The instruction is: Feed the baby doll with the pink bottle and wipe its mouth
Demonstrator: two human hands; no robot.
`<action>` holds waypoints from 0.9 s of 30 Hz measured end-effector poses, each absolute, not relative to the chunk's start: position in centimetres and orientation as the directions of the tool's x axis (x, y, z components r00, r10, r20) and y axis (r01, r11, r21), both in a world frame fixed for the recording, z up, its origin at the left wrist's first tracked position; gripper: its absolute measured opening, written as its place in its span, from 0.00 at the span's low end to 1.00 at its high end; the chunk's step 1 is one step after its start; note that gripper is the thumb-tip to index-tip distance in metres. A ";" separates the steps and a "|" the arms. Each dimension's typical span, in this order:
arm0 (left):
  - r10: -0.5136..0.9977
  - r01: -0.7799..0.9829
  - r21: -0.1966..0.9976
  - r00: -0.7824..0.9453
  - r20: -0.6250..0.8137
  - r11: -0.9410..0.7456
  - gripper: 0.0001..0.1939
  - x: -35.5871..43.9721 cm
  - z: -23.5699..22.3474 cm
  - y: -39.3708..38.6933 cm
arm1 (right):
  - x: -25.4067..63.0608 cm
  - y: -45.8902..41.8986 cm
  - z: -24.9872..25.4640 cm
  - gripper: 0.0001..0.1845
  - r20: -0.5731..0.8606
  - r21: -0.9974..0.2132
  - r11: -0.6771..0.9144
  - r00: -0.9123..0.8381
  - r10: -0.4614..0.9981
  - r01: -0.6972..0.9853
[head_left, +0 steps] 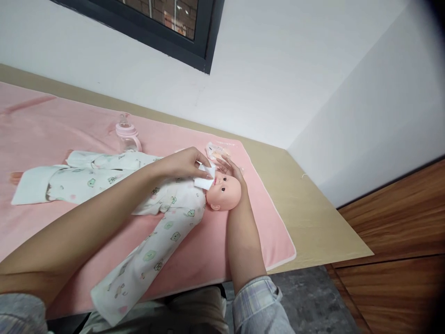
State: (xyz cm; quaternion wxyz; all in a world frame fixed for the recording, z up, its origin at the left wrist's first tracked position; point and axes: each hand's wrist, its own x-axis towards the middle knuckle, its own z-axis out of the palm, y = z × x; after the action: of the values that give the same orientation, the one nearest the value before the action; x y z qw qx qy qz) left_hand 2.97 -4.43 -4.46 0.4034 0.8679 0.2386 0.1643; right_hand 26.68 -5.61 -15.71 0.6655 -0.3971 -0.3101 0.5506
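Observation:
A baby doll in a white printed romper lies on a pink blanket, head to the right. My left hand pinches a small white wipe against the doll's mouth and chin. My right hand cups the far side of the doll's head, fingers curved round it, with the forearm running under the head.
A pink baby bottle stands behind the doll's body. A small clear packet lies on the blanket beyond the head. The blanket covers a tan table set against white walls; a wooden panel is at right.

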 end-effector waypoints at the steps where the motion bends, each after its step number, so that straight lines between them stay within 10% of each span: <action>1: 0.538 0.282 0.768 0.837 0.095 -0.575 0.18 3.1 -4.7 -4.4 | 26.6 -5.8 -15.7 0.21 -0.040 -0.873 0.069 0.211 0.977 -0.483; 27: 0.532 0.362 0.524 0.818 0.218 -0.771 0.08 3.7 -5.3 -4.8 | 25.8 -6.0 -16.4 0.16 0.033 -0.907 0.155 0.301 0.953 -0.392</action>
State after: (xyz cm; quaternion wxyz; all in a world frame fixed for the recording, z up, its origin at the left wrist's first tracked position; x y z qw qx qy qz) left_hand 3.68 -4.83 -5.29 0.2367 0.9235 0.2420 0.1802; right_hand 25.78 -6.02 -16.37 0.6850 -0.4257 -0.3295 0.4910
